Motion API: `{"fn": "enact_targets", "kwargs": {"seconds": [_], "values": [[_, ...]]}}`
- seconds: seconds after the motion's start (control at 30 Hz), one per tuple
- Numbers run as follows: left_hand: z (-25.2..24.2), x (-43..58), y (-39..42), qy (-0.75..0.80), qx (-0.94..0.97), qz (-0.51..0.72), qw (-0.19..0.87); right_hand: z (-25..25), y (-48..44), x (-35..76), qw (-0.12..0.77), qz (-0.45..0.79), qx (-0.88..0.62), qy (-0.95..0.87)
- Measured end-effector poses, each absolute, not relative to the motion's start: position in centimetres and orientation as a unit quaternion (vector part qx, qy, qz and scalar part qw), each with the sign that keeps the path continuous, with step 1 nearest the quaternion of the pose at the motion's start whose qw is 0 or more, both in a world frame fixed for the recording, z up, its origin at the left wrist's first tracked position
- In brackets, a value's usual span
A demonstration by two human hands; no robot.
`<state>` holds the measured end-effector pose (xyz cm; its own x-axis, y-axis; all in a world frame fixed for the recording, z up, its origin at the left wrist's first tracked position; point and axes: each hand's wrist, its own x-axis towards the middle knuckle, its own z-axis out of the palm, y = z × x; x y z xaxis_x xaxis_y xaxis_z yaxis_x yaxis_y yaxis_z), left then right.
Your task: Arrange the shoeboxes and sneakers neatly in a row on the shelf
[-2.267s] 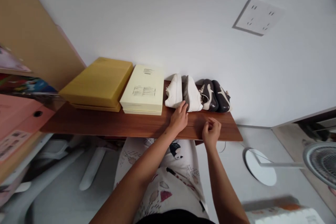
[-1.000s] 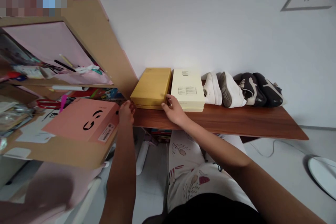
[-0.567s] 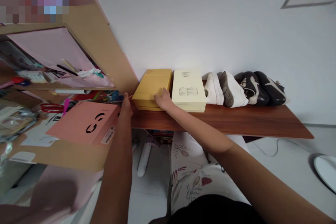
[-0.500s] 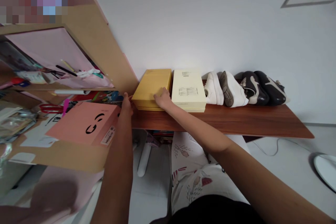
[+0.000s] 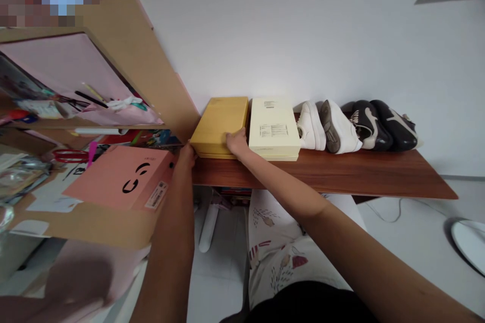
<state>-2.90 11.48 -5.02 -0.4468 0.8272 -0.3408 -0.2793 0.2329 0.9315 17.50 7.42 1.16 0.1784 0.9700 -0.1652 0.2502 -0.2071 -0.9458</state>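
A mustard-yellow box (image 5: 220, 121) lies at the left end of a dark wooden shelf (image 5: 341, 174) against the wall. My left hand (image 5: 186, 154) touches the box's near left corner; its fingers are mostly hidden behind the wrist. My right hand (image 5: 238, 142) grips the box's near right corner, fingers curled over the lid edge. A pale cream box (image 5: 273, 127) with a printed label lies right beside it. Further right stand a pair of white shoes (image 5: 329, 129) and a pair of dark shoes (image 5: 383, 126).
A pink box (image 5: 121, 177) with a black face mark rests on a cluttered desk at the left, under a tan shelf unit with pens. A white round lamp base (image 5: 470, 246) sits on the floor at the right. A wall socket shows at upper right.
My hands left the shoes and moved left to the yellow box. In the last second my right hand slid from the cream box's corner onto the yellow box's lid edge.
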Motion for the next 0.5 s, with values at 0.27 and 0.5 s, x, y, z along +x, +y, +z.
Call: {"fn": "enact_targets", "kwargs": {"seconds": [0.27, 0.5], "values": [[-3.6, -1.5, 9.5, 0.522, 0.293, 0.595, 0.536, 0.3, 6.3, 17.8, 0.42, 0.437, -0.623, -0.495], [-0.5, -3.5, 7.4, 0.543, 0.264, 0.593, 0.532, -0.2, 4.4, 18.0, 0.414, 0.446, -0.576, -0.546]]}}
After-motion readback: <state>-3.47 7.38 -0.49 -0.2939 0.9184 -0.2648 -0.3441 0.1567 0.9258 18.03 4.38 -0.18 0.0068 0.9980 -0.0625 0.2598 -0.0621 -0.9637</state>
